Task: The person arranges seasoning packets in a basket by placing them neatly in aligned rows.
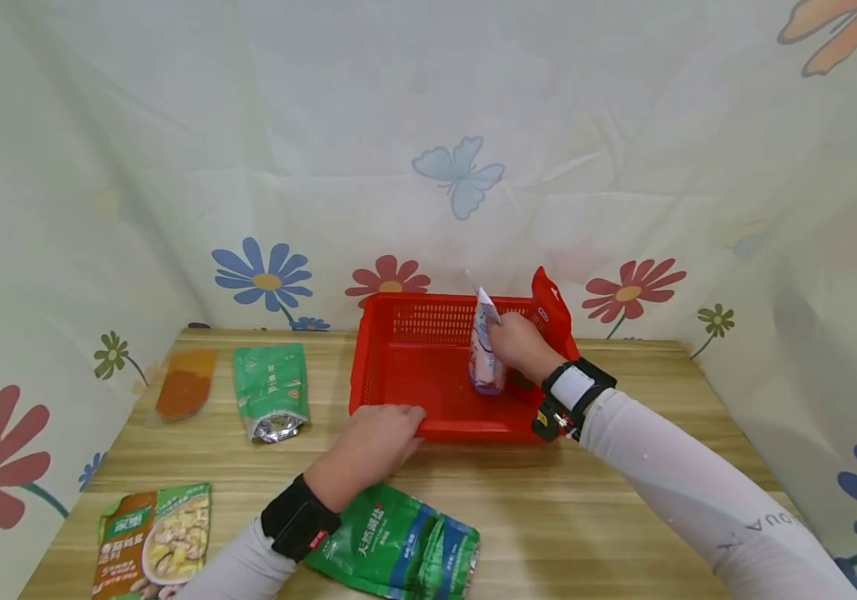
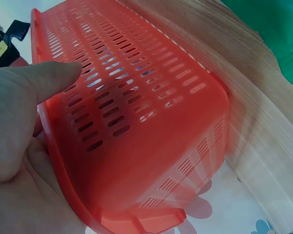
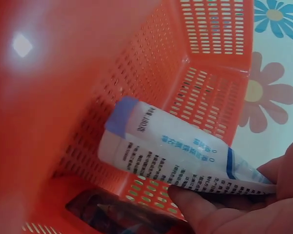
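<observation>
My right hand (image 1: 522,343) pinches a white and purple printed pouch (image 1: 483,354) by its upper part, inside the red plastic basket (image 1: 428,429). In the right wrist view the pouch (image 3: 171,151) tilts, its purple-edged bottom toward the basket wall. My left hand (image 1: 372,446) grips the basket's near rim at the left; the left wrist view shows the thumb (image 2: 53,80) over the outer slotted wall and the other fingers behind the rim. A red packet (image 1: 551,304) stands at the basket's right end, and a dark packet (image 3: 122,214) lies low in the basket.
A green and blue pouch (image 1: 398,542) lies below my left wrist. To the left are a green pouch with a silver end (image 1: 271,383), a clear bag of orange-brown powder (image 1: 187,383) and a brown and green food packet (image 1: 154,542). A flower-printed cloth (image 1: 323,167) hangs behind the table.
</observation>
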Tool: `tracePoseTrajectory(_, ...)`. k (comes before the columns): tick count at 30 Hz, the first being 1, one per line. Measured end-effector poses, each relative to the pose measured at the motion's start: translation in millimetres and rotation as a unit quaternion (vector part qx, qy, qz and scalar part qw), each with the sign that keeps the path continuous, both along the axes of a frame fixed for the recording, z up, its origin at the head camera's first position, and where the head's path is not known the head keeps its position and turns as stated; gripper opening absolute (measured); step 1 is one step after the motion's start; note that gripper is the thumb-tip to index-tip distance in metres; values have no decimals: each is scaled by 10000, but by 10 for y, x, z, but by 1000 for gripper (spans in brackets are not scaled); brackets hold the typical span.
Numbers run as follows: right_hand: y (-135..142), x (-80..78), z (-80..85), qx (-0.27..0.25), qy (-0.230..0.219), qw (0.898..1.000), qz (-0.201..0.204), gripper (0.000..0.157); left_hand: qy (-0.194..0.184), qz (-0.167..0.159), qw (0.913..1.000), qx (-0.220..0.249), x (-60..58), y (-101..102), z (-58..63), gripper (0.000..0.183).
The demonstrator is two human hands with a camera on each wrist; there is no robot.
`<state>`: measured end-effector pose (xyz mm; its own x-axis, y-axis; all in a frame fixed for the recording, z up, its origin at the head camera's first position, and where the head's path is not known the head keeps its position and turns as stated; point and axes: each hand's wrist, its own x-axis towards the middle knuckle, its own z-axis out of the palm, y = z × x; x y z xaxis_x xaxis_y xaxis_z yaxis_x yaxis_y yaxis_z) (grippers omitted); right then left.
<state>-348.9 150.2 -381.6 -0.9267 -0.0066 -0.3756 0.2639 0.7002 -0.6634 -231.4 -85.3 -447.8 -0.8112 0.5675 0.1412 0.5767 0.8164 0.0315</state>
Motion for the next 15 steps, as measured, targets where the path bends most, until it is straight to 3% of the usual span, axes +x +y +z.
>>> tracePoseTrajectory(9,6,-39,-73,211,-113,9997,64,45,185,-57,9998,48,21,-8,-6,25)
tracePoseTrajectory(15,32,31,-14,562,-18,9983,138,39,316,-121,9994,46,16,-4,-19,25)
